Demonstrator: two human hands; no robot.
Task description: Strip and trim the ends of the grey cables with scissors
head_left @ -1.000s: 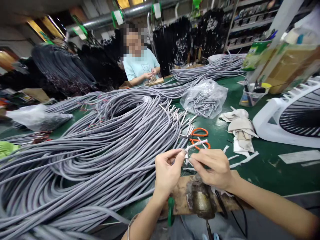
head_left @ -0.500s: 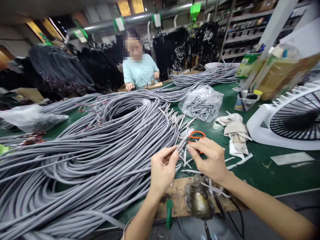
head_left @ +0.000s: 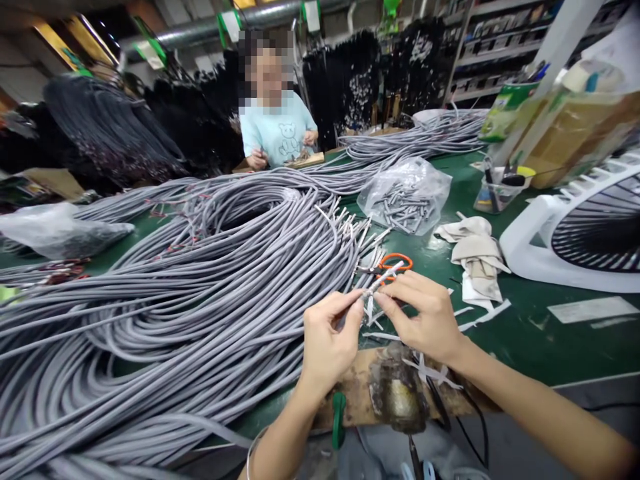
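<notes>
My left hand (head_left: 330,337) pinches a cable end (head_left: 389,275) between thumb and fingertips. The tip of this cable is whitish and points up and to the right. Just beside it, the thumb and forefinger of my right hand (head_left: 425,313) are closed on the same end, with a thin white strip hanging below. The fingers hide part of the grip. To the left spreads a large coil of grey cables (head_left: 225,287), their white ends bunched just beyond my hands. Orange-handled scissors (head_left: 400,257) lie right behind my right hand.
Below my hands is a wooden board (head_left: 357,380) carrying a dirty metal block (head_left: 401,400) and a green clamp (head_left: 339,420). White cloth (head_left: 477,257), a fan (head_left: 530,233) and a clear bag of grey pieces (head_left: 407,197) lie beyond. A co-worker (head_left: 280,133) sits opposite.
The whitish cable tip now sticks out up and to the right between my hands, more plainly in sight. Both hands stay close together. The view has tilted slightly down.
</notes>
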